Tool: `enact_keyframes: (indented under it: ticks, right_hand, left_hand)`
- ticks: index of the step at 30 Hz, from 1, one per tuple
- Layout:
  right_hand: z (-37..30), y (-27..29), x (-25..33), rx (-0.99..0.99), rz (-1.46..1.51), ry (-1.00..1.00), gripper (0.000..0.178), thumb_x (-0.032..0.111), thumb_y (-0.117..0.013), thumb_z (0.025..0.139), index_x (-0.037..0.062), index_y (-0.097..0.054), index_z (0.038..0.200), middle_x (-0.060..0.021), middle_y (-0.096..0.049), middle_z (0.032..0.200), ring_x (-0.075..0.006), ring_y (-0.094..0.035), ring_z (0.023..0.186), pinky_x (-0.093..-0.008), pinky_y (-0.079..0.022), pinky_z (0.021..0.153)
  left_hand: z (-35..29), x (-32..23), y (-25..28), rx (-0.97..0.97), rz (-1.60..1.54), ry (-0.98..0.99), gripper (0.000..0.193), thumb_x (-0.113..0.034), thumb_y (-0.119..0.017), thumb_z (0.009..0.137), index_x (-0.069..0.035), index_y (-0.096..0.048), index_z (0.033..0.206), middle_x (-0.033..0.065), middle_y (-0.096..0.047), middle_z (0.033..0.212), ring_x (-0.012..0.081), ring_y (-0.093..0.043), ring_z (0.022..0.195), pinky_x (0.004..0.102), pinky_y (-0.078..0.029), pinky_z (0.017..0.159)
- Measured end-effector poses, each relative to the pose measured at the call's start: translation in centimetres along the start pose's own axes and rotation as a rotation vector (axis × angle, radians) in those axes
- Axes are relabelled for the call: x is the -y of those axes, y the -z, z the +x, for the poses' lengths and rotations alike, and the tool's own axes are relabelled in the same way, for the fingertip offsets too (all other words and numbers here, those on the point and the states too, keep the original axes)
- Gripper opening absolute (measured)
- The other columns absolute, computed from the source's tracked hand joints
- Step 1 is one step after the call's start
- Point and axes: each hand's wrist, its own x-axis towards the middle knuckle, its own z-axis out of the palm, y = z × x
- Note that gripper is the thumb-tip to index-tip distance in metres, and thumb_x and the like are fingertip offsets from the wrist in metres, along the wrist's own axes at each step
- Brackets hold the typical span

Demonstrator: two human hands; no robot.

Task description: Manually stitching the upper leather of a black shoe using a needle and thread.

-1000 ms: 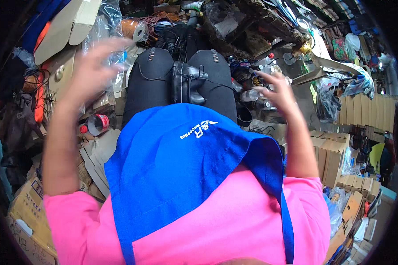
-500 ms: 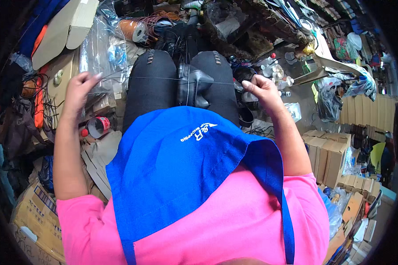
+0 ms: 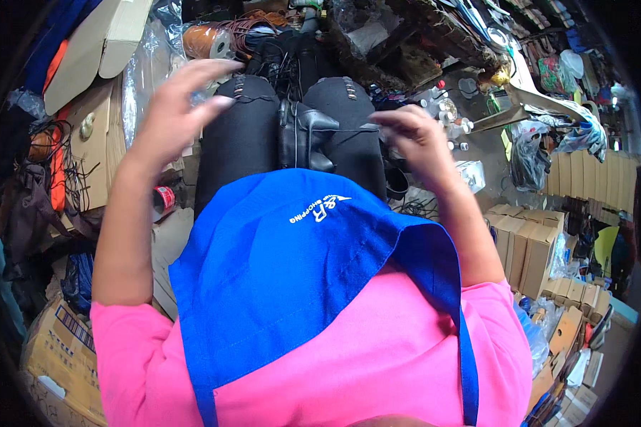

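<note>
Between my knees stands a black leather piece [image 3: 310,135] with folded, pointed flaps; its exact kind cannot be made out. A thin dark cord [image 3: 296,139] runs down over it. My left hand [image 3: 174,117] is raised above my left knee, fingers stretched and thumb apart, with nothing visible in it. On the other side my right hand [image 3: 417,139] hovers beside my right knee, its fingers bent together. A dark thread [image 3: 345,130] leads from the leather to those fingers, which appear to pinch it; the hand is slightly blurred.
An orange spool [image 3: 208,43] lies beyond my left knee, and a bottle with a red label [image 3: 165,199] lies at my left. Several small bottles [image 3: 447,112] stand past my right hand. Stacked cardboard [image 3: 523,249] is at right, a cardboard box [image 3: 64,356] at lower left.
My left hand has let go of the thread it held taut, opened, and moved right and up over the knee. My right hand has shifted slightly left, and the thread is now slacker.
</note>
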Motion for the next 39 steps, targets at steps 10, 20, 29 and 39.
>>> enact_keyframes:
  ticks: [10, 20, 29, 39]
  right_hand:
    - [2.6, -4.0, 3.0, -0.023, -0.321, 0.158, 0.012, 0.023, -0.065, 0.080, 0.0129, -0.068, 0.086, -0.0045, -0.059, 0.077, -0.0235, -0.058, 0.080, -0.0395, -0.034, 0.082]
    - [3.8, -3.1, 4.2, 0.076, -0.392, 0.189, 0.012, 0.021, -0.066, 0.076, 0.0124, -0.069, 0.084, -0.0049, -0.062, 0.080, -0.0245, -0.059, 0.082, -0.0392, -0.038, 0.079]
    - [4.5, -3.1, 4.7, 0.133, -0.331, 0.130, 0.013, 0.020, -0.065, 0.075, 0.0112, -0.069, 0.083, -0.0055, -0.063, 0.080, -0.0243, -0.060, 0.084, -0.0385, -0.038, 0.080]
    - [4.8, -3.5, 4.0, 0.169, -0.283, 0.155, 0.014, 0.019, -0.068, 0.074, 0.0102, -0.069, 0.086, -0.0068, -0.061, 0.076, -0.0237, -0.060, 0.083, -0.0368, -0.040, 0.079]
  left_hand:
    - [6.7, -0.7, -6.0, 0.600, 0.006, -0.106, 0.041, -0.016, -0.067, 0.078, -0.009, -0.061, 0.118, 0.0144, -0.062, 0.113, 0.0284, -0.058, 0.107, 0.0365, -0.045, 0.094]
    - [6.7, 0.1, -6.2, 0.618, -0.124, -0.065, 0.035, -0.017, -0.067, 0.078, -0.006, -0.064, 0.112, 0.0141, -0.066, 0.106, 0.0262, -0.062, 0.100, 0.0357, -0.046, 0.089]
    - [6.5, 0.2, -6.5, 0.574, -0.134, -0.066, 0.035, -0.017, -0.069, 0.077, -0.006, -0.064, 0.110, 0.0136, -0.066, 0.102, 0.0253, -0.062, 0.097, 0.0353, -0.047, 0.088]
    - [6.5, 0.3, -6.5, 0.577, -0.141, -0.047, 0.035, -0.017, -0.069, 0.077, -0.006, -0.064, 0.110, 0.0132, -0.066, 0.101, 0.0245, -0.062, 0.097, 0.0347, -0.047, 0.088]
